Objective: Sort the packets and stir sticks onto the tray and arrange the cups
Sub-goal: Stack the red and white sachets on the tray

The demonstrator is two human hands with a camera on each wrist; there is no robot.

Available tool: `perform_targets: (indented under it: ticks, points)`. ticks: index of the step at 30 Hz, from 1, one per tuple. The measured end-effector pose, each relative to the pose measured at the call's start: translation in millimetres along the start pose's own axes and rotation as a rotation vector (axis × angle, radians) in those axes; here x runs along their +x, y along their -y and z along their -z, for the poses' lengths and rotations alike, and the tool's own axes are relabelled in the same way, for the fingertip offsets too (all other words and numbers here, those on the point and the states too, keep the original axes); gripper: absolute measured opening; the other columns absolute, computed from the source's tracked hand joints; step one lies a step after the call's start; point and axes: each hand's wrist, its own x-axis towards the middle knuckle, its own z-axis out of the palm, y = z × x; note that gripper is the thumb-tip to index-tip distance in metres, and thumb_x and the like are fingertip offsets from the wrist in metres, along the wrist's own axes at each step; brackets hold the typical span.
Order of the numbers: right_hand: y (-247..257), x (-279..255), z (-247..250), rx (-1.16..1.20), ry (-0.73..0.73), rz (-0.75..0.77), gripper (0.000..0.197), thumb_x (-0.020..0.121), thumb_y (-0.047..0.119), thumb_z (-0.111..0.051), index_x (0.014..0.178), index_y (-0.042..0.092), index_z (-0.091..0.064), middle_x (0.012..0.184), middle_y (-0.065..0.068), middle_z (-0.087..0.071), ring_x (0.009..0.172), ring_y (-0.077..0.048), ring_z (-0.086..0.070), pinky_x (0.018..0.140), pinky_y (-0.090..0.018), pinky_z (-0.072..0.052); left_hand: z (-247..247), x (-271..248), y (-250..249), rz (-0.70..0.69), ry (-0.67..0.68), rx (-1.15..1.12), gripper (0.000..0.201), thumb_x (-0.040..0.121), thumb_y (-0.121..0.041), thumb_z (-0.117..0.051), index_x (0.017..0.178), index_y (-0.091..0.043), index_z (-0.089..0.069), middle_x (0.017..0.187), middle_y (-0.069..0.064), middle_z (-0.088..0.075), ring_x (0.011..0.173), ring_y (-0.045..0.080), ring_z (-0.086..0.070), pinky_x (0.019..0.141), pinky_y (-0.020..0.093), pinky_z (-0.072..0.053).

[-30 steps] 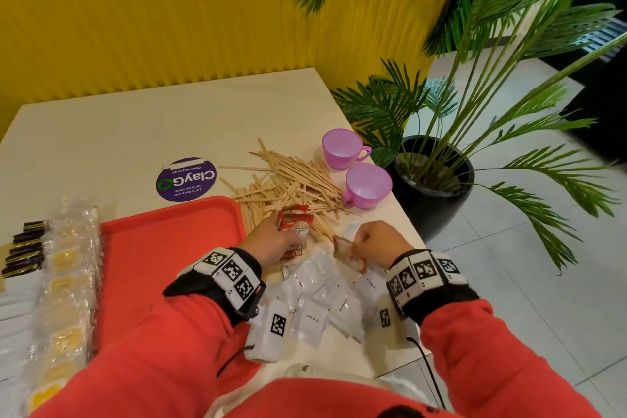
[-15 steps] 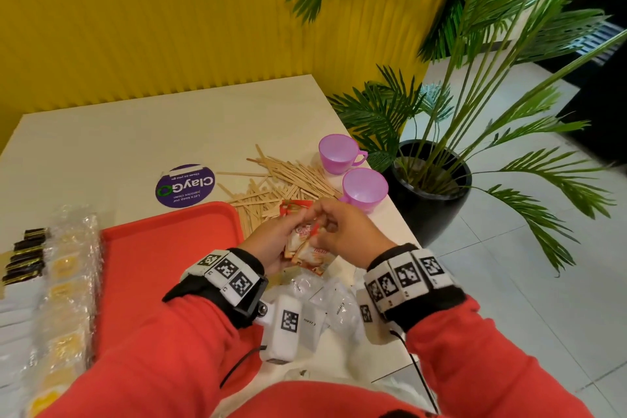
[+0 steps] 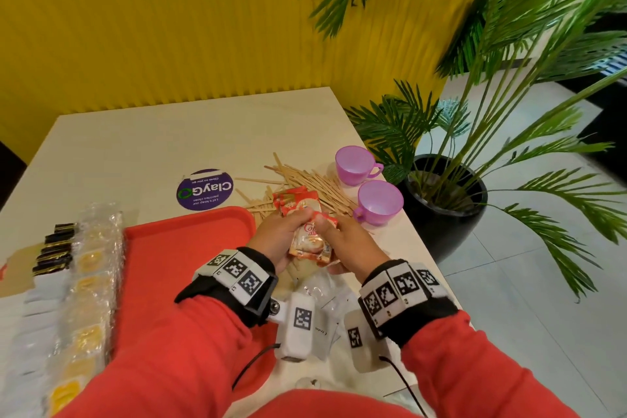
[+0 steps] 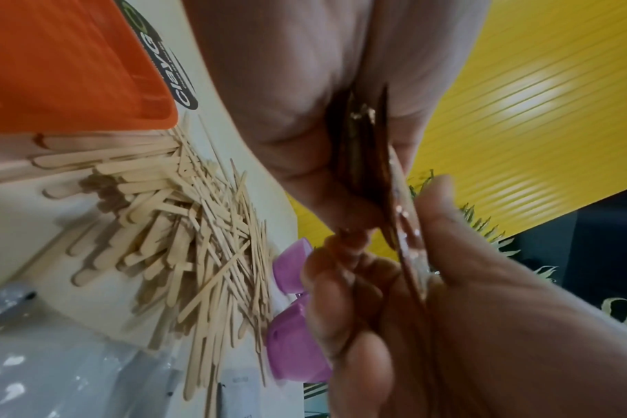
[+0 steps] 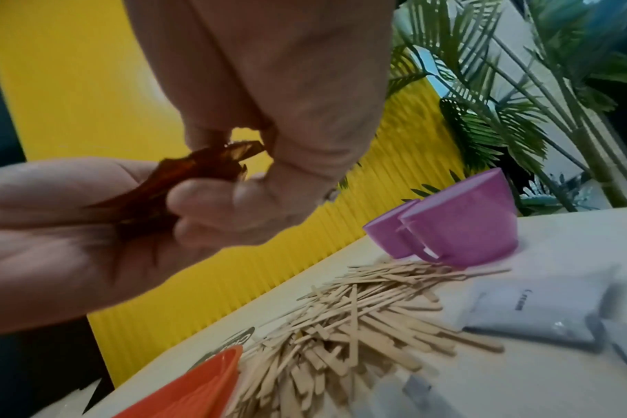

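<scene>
Both hands meet above the table's near right part and hold a small stack of red-and-white creamer packets (image 3: 310,241). My left hand (image 3: 280,236) pinches the stack from the left, my right hand (image 3: 336,243) from the right. In the left wrist view the packets (image 4: 367,169) show edge-on between thumb and fingers. The red tray (image 3: 183,258) lies to the left of the hands. A loose pile of wooden stir sticks (image 3: 305,185) lies beyond the hands. Two purple cups (image 3: 356,164) (image 3: 380,202) stand upright near the right edge. White packets (image 3: 322,295) lie under my wrists.
Left of the tray lie a clear strip of yellow packets (image 3: 91,282), several dark packets (image 3: 56,248) and white packets (image 3: 34,316). A round purple sticker (image 3: 204,189) is on the table. A black potted palm (image 3: 444,204) stands close beyond the right edge.
My right hand lifted a red-and-white packet off the table and brought it to the ones in my left hand. Both hands now sit together, higher over the table.
</scene>
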Motion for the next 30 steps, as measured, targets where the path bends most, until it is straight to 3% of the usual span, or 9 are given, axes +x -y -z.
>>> perform_targets:
  ticks: [7, 11, 16, 18, 20, 22, 24, 26, 30]
  points:
    - [7, 4, -6, -0.062, -0.048, 0.064, 0.018, 0.095, 0.031, -0.05, 0.087, 0.016, -0.049, 0.073, 0.003, -0.05, 0.061, -0.011, -0.05, 0.043, -0.02, -0.042, -1, -5, -4, -0.006, 0.034, -0.002, 0.034, 0.097, -0.027, -0.046, 0.112, 0.001, -0.06, 0.099, 0.018, -0.068, 0.082, 0.024, -0.067, 0.074, 0.036, -0.056]
    - [7, 10, -8, -0.059, -0.136, 0.076, 0.029, 0.088, 0.028, -0.062, 0.069, 0.016, -0.042, 0.069, -0.001, -0.052, 0.065, -0.019, -0.051, 0.06, -0.033, -0.045, 5, -11, -9, 0.031, 0.031, -0.116, 0.047, 0.098, -0.044, -0.034, 0.115, -0.008, -0.059, 0.109, 0.018, -0.068, 0.096, 0.027, -0.066, 0.085, 0.04, -0.052]
    - [11, 12, -21, -0.129, -0.107, 0.056, 0.044, 0.083, 0.035, -0.066, 0.059, 0.004, -0.046, 0.061, -0.015, -0.052, 0.069, -0.04, -0.062, 0.07, -0.049, -0.054, 19, -13, -10, -0.004, -0.097, -0.129, 0.033, 0.099, -0.023, -0.04, 0.121, -0.003, -0.056, 0.113, 0.021, -0.065, 0.093, 0.03, -0.065, 0.087, 0.046, -0.05]
    - [14, 11, -23, -0.25, -0.103, 0.06, 0.049, 0.086, 0.036, -0.063, 0.051, 0.012, -0.038, 0.052, -0.004, -0.045, 0.058, -0.029, -0.057, 0.059, -0.039, -0.049, 24, -14, -10, -0.029, -0.109, -0.118, 0.028, 0.099, -0.018, -0.04, 0.112, -0.002, -0.06, 0.102, 0.019, -0.069, 0.08, 0.025, -0.068, 0.077, 0.042, -0.055]
    - [20, 9, -24, -0.37, -0.12, 0.095, 0.045, 0.088, 0.04, -0.059, 0.054, 0.015, -0.045, 0.054, 0.0, -0.049, 0.055, -0.016, -0.049, 0.051, -0.028, -0.035, 29, -15, -10, -0.038, -0.122, -0.118, 0.026, 0.099, -0.016, -0.039, 0.105, -0.004, -0.062, 0.094, 0.016, -0.07, 0.072, 0.022, -0.069, 0.069, 0.037, -0.056]
    - [25, 7, -28, -0.437, -0.138, 0.141, 0.036, 0.087, 0.043, -0.058, 0.072, 0.01, -0.062, 0.074, -0.005, -0.063, 0.068, -0.018, -0.055, 0.058, -0.025, -0.034, 32, -15, -10, -0.026, -0.126, -0.118, 0.025, 0.099, -0.018, -0.041, 0.102, -0.006, -0.062, 0.093, 0.015, -0.068, 0.068, 0.02, -0.067, 0.069, 0.037, -0.054]
    - [27, 8, -36, -0.47, -0.146, 0.184, 0.035, 0.086, 0.043, -0.059, 0.088, 0.009, -0.066, 0.095, -0.008, -0.06, 0.084, -0.022, -0.057, 0.068, -0.024, -0.034, 34, -16, -10, -0.028, -0.121, -0.139, 0.023, 0.099, -0.018, -0.042, 0.097, -0.007, -0.062, 0.086, 0.013, -0.066, 0.057, 0.014, -0.064, 0.067, 0.034, -0.05]
    - [29, 8, -45, -0.479, -0.089, 0.194, 0.025, 0.088, 0.039, -0.058, 0.082, 0.015, -0.06, 0.091, -0.005, -0.055, 0.083, -0.021, -0.053, 0.069, -0.025, -0.034, 37, -15, -12, -0.043, -0.146, -0.175, 0.023, 0.099, -0.017, -0.042, 0.096, -0.007, -0.063, 0.084, 0.012, -0.066, 0.058, 0.014, -0.063, 0.066, 0.031, -0.049]
    - [31, 9, -65, -0.353, 0.011, 0.136, 0.019, 0.091, 0.034, -0.056, 0.097, 0.016, -0.057, 0.091, -0.001, -0.062, 0.085, -0.019, -0.058, 0.071, -0.028, -0.042, 50, -20, -17, -0.055, -0.197, -0.217, 0.022, 0.099, -0.016, -0.042, 0.1, -0.004, -0.061, 0.088, 0.012, -0.067, 0.074, 0.02, -0.062, 0.067, 0.03, -0.047]
